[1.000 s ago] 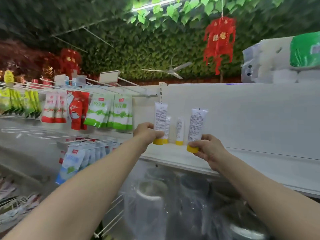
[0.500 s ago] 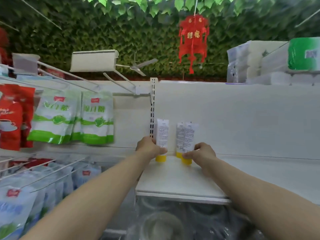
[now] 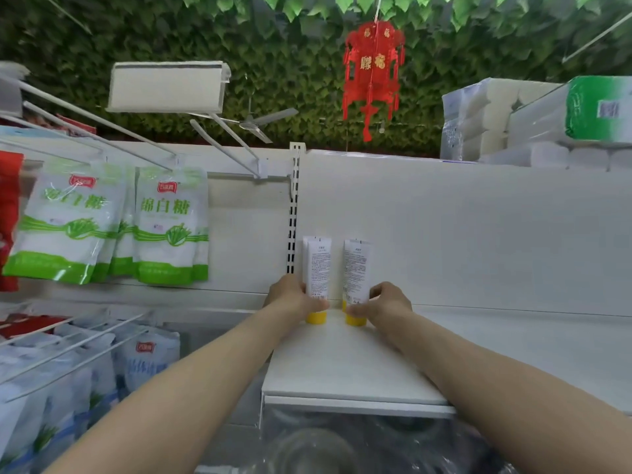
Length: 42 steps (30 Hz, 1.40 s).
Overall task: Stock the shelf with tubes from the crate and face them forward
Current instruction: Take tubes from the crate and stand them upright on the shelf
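Up at the back of the shelf (image 3: 342, 364), left hand (image 3: 294, 299) grips the left tube (image 3: 318, 265) low down, right hand (image 3: 386, 302) the right tube (image 3: 357, 268), both upright on yellow caps (image 3: 316, 318). Small print faces out, so I'd turn each gently at the base, keeping caps planted.

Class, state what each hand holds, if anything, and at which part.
Left hand grips the left tube low on its body, just above the yellow cap; right hand grips the right tube the same way.
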Each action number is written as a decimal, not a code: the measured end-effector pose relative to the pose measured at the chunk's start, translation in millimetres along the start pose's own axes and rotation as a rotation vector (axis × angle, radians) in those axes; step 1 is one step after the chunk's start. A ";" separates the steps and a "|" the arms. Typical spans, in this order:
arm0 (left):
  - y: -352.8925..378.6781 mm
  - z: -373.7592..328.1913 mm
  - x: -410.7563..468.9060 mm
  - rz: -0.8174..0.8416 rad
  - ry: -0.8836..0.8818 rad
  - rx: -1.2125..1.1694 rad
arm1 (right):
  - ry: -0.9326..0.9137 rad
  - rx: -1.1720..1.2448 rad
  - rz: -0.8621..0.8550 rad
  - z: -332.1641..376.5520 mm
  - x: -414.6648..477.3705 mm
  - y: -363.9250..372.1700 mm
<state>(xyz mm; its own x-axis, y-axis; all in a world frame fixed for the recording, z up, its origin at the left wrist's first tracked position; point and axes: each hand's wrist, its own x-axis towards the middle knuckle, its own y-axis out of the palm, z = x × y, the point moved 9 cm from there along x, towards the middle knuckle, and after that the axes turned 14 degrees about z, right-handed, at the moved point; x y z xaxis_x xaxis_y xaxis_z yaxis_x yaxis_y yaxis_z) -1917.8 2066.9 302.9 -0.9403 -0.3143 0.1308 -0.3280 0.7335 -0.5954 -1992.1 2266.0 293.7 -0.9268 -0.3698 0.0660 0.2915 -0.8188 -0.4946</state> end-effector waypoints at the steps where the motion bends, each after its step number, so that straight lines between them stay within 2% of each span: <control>1: 0.3 -0.2 0.4 0.001 -0.002 -0.003 | -0.001 0.005 0.003 -0.8 1.2 0.3; 25: -1.4 -3.2 -0.5 0.034 -0.010 0.002 | -0.050 0.015 0.025 -5.3 10.4 3.4; 42: 0.0 0.9 -1.0 0.044 -0.017 -0.039 | -0.007 0.025 0.029 -6.2 11.0 4.9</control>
<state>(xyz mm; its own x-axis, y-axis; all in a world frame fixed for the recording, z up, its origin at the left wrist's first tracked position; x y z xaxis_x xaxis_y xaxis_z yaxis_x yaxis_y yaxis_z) -1916.8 2066.7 302.0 -0.9522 -0.2913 0.0920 -0.2904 0.7696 -0.5687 -2002.3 2260.7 286.6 -0.9163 -0.3964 0.0577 0.3241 -0.8184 -0.4745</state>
